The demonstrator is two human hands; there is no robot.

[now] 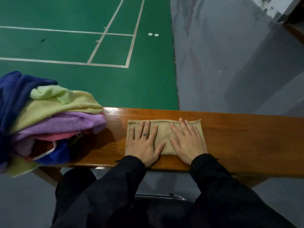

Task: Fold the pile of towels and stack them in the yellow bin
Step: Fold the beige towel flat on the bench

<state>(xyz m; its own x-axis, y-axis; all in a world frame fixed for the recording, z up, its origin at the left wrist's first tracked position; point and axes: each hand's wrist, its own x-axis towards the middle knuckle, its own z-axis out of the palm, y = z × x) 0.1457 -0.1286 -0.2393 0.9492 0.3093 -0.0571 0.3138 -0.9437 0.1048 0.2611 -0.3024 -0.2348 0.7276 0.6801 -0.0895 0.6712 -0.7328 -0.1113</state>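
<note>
A tan towel (164, 134), folded into a flat rectangle, lies on the narrow wooden table (246, 140) in front of me. My left hand (144, 143) presses flat on its left half, fingers straight and spread. My right hand (187, 142) presses flat on its right half in the same way. To the left, a loose pile of towels (49, 122) sits at the table's end: dark blue, pale green-yellow, purple, pink and blue pieces heaped together. No yellow bin is in view.
Beyond the table lies a green court floor (82, 46) with white lines and a grey floor (230, 63) to the right. Two small white discs (153, 34) lie on the green floor. A chair's metal frame (158, 196) shows between my arms.
</note>
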